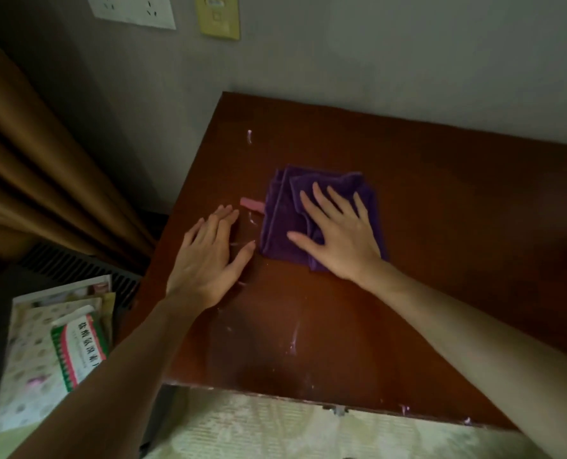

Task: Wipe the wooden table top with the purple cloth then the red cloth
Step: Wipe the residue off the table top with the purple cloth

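Purple cloth (312,213), folded into a rough square, flat on the wooden table (441,260) and pinned under the right hand (338,236). Fingers spread straight, palm pressing down, not gripping or bunching anything. Classic wiping pose, so probably somewhere in the first pass.

Left hand (206,256) just to the left of the cloth, also flat with fingers straight, resting on bare wood and holding nothing. Looks like bracing more than wiping.

Small pink strip (251,205) right between the left fingertips and the cloth edge, touching or nearly touching the cloth. Could be a tag or a scrap, too blurry to call.

Progress-wise: pale streaks and smears showing near the left hand, closer in toward the body, and one further back past the fingertips. So plenty of surface apparently not clean yet. Whole stretch out beyond the right hand looks dull, hard to say if wiped or not in this light.

No red cloth anywhere in view. Second half of the job clearly not started, cloth needs finding first.
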